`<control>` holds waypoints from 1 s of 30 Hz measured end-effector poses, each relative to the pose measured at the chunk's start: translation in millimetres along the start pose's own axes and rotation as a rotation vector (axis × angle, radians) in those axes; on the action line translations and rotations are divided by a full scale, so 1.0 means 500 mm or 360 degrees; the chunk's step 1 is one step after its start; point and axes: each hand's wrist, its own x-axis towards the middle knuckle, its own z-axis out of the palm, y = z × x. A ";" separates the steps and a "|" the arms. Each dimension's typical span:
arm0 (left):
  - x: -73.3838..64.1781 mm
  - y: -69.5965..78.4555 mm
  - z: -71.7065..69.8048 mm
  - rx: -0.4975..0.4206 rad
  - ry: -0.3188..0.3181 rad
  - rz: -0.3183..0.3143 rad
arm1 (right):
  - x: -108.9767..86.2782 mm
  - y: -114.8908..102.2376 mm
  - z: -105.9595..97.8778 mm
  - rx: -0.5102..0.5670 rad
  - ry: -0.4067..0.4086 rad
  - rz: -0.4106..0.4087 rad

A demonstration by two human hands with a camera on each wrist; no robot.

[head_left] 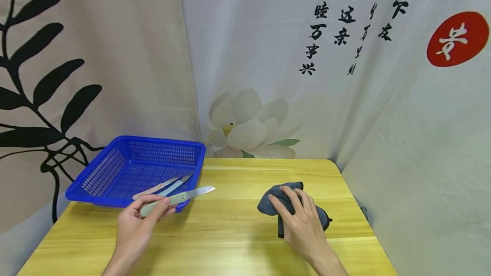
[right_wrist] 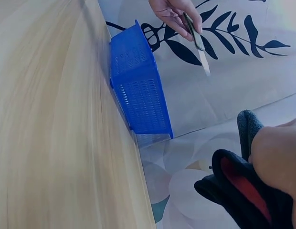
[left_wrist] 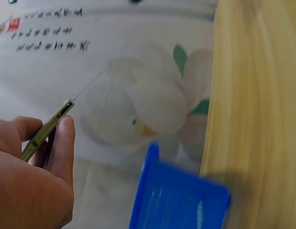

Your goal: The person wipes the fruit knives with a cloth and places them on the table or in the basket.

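My left hand point(head_left: 134, 225) pinches the pale green handle of a small folding knife point(head_left: 176, 199), its blade out and pointing right. The knife is held above the near right corner of a blue plastic basket point(head_left: 126, 139). Inside that basket lie a pink-handled knife point(head_left: 155, 188) and a blue-handled knife point(head_left: 176, 185), side by side. On the right, my right hand point(head_left: 304, 229) grips a bunched dark grey cloth point(head_left: 281, 195) over the table. The right wrist view shows folds of the cloth point(right_wrist: 238, 191) with a red inner side.
The yellow wood-grain table point(head_left: 230, 242) carries the basket at its back left. Behind it hangs a white curtain point(head_left: 245, 54) with printed writing and a flower, and a leaf pattern runs down the left side.
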 end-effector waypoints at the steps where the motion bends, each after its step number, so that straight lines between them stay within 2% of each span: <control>1: 0.008 0.003 -0.011 -0.0024 0.0016 0.0008 | -0.002 0.000 -0.001 0.0005 0.0012 0.0003; 7: 0.061 0.019 -0.078 -0.0138 0.0035 0.0033 | -0.009 0.000 -0.004 0.0023 0.0049 0.0013; 11: 0.096 0.030 -0.114 -0.0097 0.0001 0.0033 | -0.013 0.001 -0.005 0.0019 0.0037 0.0025; 13: 0.114 0.035 -0.130 -0.0005 -0.0006 0.0016 | -0.015 0.002 -0.004 0.0022 0.0029 0.0032; 17: 0.153 0.045 -0.155 0.0306 -0.0001 -0.0045 | -0.019 0.004 -0.005 0.0023 -0.0015 0.0064; 23: 0.207 0.051 -0.171 0.0728 -0.0059 -0.0040 | -0.021 0.004 -0.009 0.0030 -0.0074 0.0106; 25: 0.221 0.052 -0.176 0.0825 -0.0085 -0.0033 | -0.021 0.004 -0.008 0.0035 -0.0055 0.0093; 30: 0.251 0.053 -0.191 0.0958 -0.0188 -0.0064 | -0.021 0.003 -0.005 0.0030 0.0016 0.0047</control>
